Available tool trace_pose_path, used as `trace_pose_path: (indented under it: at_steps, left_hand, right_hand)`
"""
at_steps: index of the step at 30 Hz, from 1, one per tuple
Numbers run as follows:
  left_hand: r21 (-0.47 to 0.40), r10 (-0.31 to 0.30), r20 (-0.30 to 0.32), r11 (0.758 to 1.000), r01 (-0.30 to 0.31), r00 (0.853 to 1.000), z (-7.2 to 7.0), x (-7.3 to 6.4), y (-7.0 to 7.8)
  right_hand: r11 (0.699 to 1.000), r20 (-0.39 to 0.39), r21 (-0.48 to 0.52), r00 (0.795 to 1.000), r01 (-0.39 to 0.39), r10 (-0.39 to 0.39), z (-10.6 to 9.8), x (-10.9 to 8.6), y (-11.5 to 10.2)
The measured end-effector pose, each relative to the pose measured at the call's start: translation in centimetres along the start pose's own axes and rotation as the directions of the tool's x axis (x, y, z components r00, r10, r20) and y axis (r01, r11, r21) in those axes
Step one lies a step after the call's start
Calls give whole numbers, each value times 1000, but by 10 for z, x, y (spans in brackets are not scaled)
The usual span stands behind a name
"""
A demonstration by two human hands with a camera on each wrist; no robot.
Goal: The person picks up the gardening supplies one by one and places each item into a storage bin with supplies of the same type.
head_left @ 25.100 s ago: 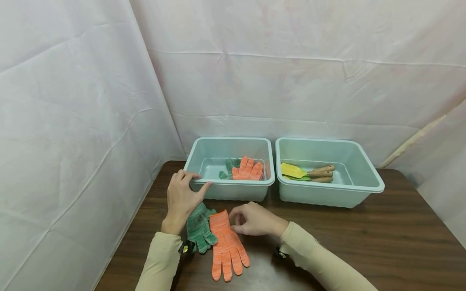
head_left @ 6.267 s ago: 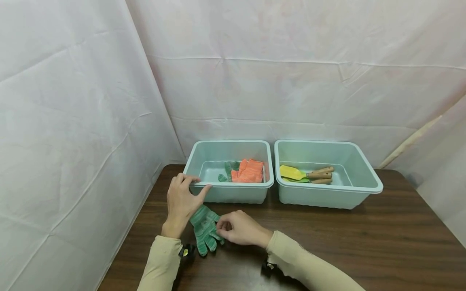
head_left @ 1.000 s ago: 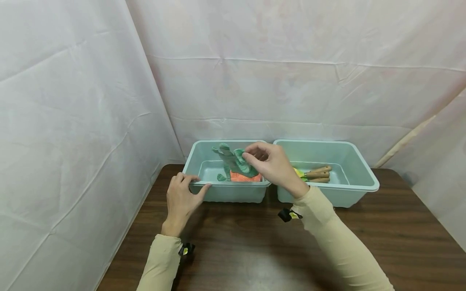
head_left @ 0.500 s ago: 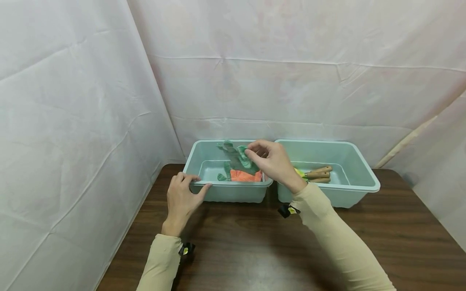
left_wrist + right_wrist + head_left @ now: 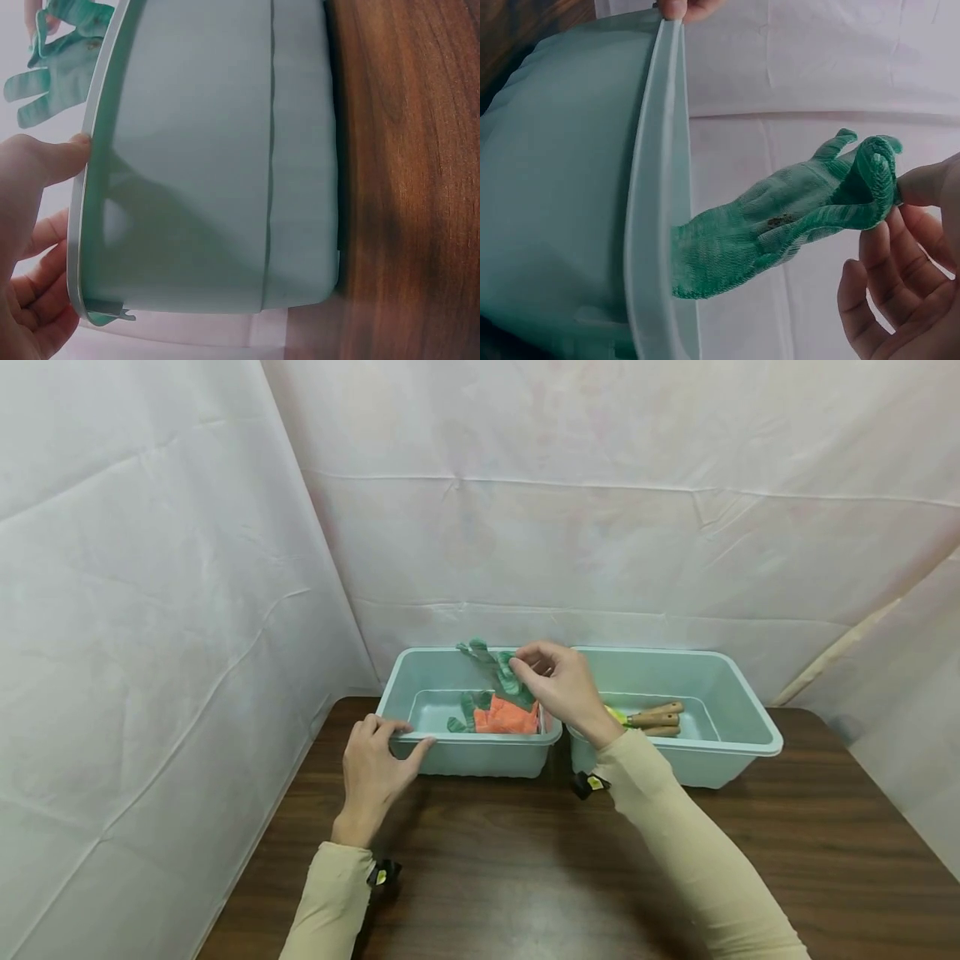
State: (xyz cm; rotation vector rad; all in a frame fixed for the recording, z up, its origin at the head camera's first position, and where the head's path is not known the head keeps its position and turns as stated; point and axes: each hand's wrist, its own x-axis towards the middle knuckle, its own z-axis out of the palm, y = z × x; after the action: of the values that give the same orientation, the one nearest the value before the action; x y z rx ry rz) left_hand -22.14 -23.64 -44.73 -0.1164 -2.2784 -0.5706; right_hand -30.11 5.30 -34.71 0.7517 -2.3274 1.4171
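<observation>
My right hand (image 5: 558, 681) pinches a green knit glove (image 5: 504, 675) over the left plastic bin (image 5: 480, 758), thumb and fingertips on a bent-over glove finger. The wrist end of the glove (image 5: 712, 262) hangs down behind the bin's rim in the right wrist view, and the other glove fingers spread toward the back wall. My left hand (image 5: 375, 768) grips the bin's rim at its near left corner, thumb in front and fingers over the edge. Inside lie a folded orange glove (image 5: 506, 717) and another green glove (image 5: 467, 710) partly beneath it.
A second pale green bin (image 5: 738, 749) stands close on the right, holding several wooden-handled garden tools (image 5: 656, 718) and something yellow partly hidden by my right hand. Both stand on a dark wood table (image 5: 487, 868), with white cloth (image 5: 600, 543) hung behind and to the left.
An orange and a green glove have left the table since the oldest frame. During the last second my right hand raised the green glove slightly and back, uncovering more orange. The left hand stayed put.
</observation>
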Motion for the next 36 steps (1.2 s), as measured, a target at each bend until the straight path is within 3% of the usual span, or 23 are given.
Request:
trace_pose_path:
  at_steps: [12,29,36]
  left_hand:
    - [-1,1,-5,1000,-1,1000,1,0,-2]
    - [17,11,-9,1000,-10,1000,4,-2,-3]
    - [17,11,-9,1000,-11,1000,3,-1,-2]
  right_hand:
    - [1000,-32,-16,999,-6,5,3,8,10]
    - [991,6,-129,1000,25,-24,15,20,28]
    - [993,11,-118,1000,5,-4,18,21,30]
